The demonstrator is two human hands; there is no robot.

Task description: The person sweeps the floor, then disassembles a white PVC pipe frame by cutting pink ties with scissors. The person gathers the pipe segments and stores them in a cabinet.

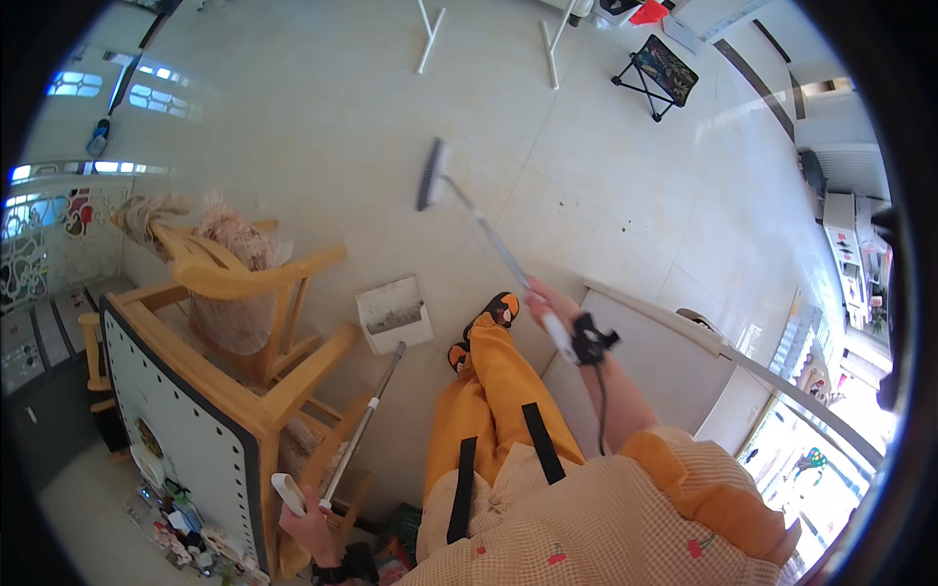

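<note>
My right hand (549,305) is closed around the white handle of a broom (493,234). Its dark-bristled head is tilted, at or just above the pale tiled floor; I cannot tell which. At lower left, my left hand (311,535) grips the top of a long-handled dustpan (415,334). The white pan lies on the floor ahead of my shoes, with grey dust and debris inside. A few dark specks (623,230) dot the tiles to the right of the broom.
A wooden chair (254,283) draped with pinkish cloth stands left of the dustpan, against a white-topped table (186,430). A white cabinet (645,361) is close on my right. A folding stool (664,73) and white stand legs (427,44) are farther off.
</note>
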